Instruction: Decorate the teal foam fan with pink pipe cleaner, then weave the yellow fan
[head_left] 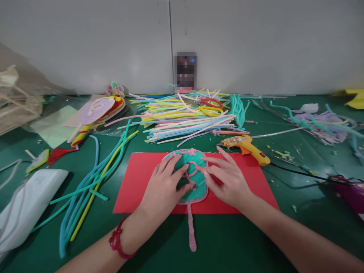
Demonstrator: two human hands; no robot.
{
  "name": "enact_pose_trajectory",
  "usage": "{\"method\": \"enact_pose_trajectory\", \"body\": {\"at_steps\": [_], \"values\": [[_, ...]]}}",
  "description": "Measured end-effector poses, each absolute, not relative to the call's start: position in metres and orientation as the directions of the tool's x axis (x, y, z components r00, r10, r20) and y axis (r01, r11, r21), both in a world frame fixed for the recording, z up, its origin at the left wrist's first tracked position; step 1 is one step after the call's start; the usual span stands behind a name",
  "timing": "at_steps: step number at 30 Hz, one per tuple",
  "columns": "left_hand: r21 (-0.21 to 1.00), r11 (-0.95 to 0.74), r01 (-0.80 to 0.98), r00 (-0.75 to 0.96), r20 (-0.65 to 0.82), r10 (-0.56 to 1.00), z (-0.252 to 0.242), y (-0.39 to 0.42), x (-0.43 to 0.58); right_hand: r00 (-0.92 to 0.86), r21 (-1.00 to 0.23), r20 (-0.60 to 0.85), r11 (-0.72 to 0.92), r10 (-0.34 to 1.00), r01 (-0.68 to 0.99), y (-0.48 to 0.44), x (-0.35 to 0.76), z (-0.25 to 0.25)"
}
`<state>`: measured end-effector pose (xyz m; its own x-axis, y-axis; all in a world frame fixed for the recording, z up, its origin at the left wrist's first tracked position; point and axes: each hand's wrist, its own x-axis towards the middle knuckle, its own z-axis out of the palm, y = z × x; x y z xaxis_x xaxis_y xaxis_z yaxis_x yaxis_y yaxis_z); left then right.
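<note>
Squarely in front of the person, a teal fan-shaped craft piece (pixel 189 159) edged in pink chenille lies flat on a red sheet (pixel 133 182), which rests on the green worktop (pixel 216 242). Its pink twisted handle (pixel 192 227) runs off the near edge of the sheet onto the worktop. The left hand (pixel 164 186) lies on the left half of the fan with its fingers spread and laid flat, the thumb reaching toward a pink loop (pixel 190 175) in the middle of the fan. The right hand (pixel 227 181) lies on the right half, also spread, with its fingertips pressing at the same loop. Neither hand is closed around anything, and both bear down on the piece. A red bracelet (pixel 117 241) circles the left wrist. Just beyond the right hand, a yellow hot glue gun (pixel 247 148) lies at the far edge of the sheet, nozzle toward the left, its black cord (pixel 298 172) trailing off to the right. Farther back is a wide heap of pastel chenille stems (pixel 182 119), with red-handled scissors (pixel 211 102) on top. To the left, long teal, blue and yellow stems (pixel 93 178) curve across the worktop, near a white object (pixel 27 204) at the edge. Finished fan pieces (pixel 99 108) are stacked at the back left, and purple and teal stems (pixel 321 121) lie well apart on the right.
</note>
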<state>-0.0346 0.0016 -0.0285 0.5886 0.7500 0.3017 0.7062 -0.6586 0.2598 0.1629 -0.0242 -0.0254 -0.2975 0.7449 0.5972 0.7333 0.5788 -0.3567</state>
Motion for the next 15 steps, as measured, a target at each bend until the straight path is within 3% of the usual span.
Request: {"method": "enact_pose_trajectory", "body": {"at_steps": [15], "values": [[0.262, -0.669, 0.696, 0.605, 0.289, 0.742, -0.0273, 0.0018, -0.0358, -0.41, -0.416, 0.397, 0.56, 0.821, 0.717, -0.0251, 0.1612, -0.027]]}}
